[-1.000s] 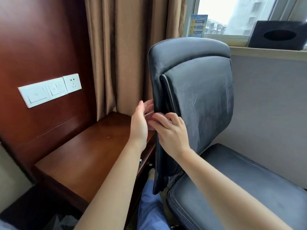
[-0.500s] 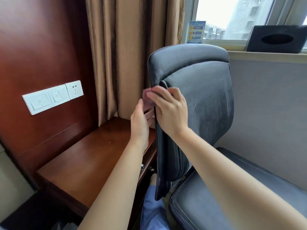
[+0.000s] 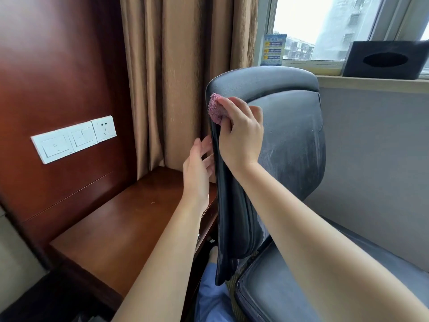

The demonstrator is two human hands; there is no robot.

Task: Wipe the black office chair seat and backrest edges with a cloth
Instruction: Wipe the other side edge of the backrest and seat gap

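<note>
A wooden surface (image 3: pixel 120 231) is seen beside the black chair's seat (image 3: pixel 290 287). The backrest (image 3: pixel 290 140) is steadied from behind by the left hand (image 3: pixel 197 168), fingers straight. Higher on the backrest's left edge, a pink cloth (image 3: pixel 214 108) is pinched by the right hand (image 3: pixel 241 133). Curtains (image 3: pixel 183 77) and a window (image 3: pixel 325 26) lie beyond.

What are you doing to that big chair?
A person is cleaning the black leather office chair. Their right hand presses a bunched pink fuzzy cloth against the backrest's side edge, near the top. Their left hand rests flat behind the backrest, steadying it.
</note>
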